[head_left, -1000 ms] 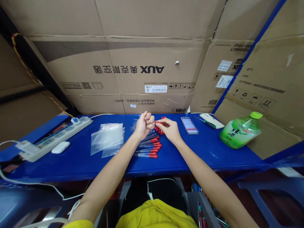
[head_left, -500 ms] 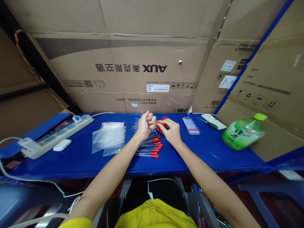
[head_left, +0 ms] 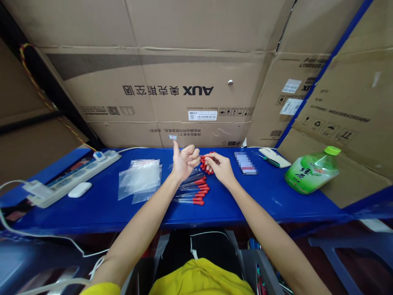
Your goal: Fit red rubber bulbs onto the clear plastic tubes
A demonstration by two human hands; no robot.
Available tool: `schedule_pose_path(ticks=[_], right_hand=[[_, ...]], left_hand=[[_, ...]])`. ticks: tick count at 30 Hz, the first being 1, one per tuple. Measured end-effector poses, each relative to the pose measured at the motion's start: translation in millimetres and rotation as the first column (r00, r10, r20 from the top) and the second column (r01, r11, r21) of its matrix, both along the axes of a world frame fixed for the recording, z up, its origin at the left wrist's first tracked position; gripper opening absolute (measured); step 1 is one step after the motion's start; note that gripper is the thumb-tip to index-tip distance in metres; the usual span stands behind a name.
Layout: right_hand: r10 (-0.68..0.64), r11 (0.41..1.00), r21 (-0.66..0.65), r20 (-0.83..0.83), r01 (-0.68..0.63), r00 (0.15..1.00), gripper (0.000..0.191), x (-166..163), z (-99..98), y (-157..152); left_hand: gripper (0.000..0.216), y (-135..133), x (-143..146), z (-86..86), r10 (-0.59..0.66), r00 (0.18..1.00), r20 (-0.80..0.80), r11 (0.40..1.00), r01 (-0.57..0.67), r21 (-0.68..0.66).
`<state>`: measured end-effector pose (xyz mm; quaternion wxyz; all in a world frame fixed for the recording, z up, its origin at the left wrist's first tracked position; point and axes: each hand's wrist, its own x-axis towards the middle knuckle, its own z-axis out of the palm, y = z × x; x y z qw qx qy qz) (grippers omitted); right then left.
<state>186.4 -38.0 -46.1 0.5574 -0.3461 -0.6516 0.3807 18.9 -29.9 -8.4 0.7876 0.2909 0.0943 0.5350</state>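
Several glass droppers with red rubber bulbs (head_left: 199, 195) lie on the blue table, tubes pointing left. Over their far part is my left hand (head_left: 183, 162), thumb raised and fingers curled in; whatever is inside the curl is hidden. Close on its right, my right hand (head_left: 221, 167) pinches a dropper at its red end, the tip directed toward the left fist. More red bulbs (head_left: 203, 166) show between and beneath the fingers. Left of the hands rests a stack of clear plastic bags (head_left: 139, 178).
A white power strip (head_left: 73, 178) and a white earphone case (head_left: 80, 189) are at the left. On the right lie a phone (head_left: 245, 163), a green-handled screwdriver (head_left: 272, 161), a white object (head_left: 280, 157) and a green bottle (head_left: 311, 171). Cardboard (head_left: 159, 73) walls the back.
My left thumb has lifted from the fist and now points up. The right hand keeps its pinch almost in place. The view has shifted slightly.
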Motion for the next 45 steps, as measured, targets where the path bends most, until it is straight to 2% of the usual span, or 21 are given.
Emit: schedule_pose_path(ticks=[3,9,14,22,33,39,45], right_hand=[[0.035,0.999,-0.027,-0.069,-0.037,0.997,0.034,-2.2,1.2,0.0],[0.055,0.997,-0.046,-0.139,-0.062,0.989,0.039,-4.5,-1.6,3.1],[0.037,0.997,-0.061,-0.116,-0.045,0.993,0.040,-5.9,-2.3,3.2],[0.108,0.993,-0.038,-0.048,-0.110,0.993,0.039,-6.3,-5.3,3.1],[-0.036,0.996,0.080,0.019,0.034,0.999,0.033,-7.7,-3.8,-3.3],[-0.076,0.992,0.108,0.043,0.071,0.996,0.032,-8.2,-1.5,-5.7],[-0.068,0.991,0.118,0.017,0.065,0.998,0.031,-10.1,-1.8,-7.7]], left_hand=[[0.069,-3.4,-1.0,2.4,0.012,0.999,0.030,1.000,-0.012,0.002],[0.047,-7.6,4.7,4.0,0.047,0.998,0.051,0.998,-0.048,0.031],[0.047,-8.1,8.5,2.7,0.117,0.992,0.049,0.993,-0.118,0.010],[0.045,-4.2,3.2,2.6,0.155,0.977,0.144,0.988,-0.156,-0.004],[0.044,-4.9,4.6,0.6,0.127,0.982,0.139,0.991,-0.130,0.012],[0.044,-6.2,8.4,0.9,0.133,0.976,0.174,0.991,-0.126,-0.049],[0.043,-6.6,9.9,-0.2,0.124,0.976,0.181,0.992,-0.125,-0.004]])
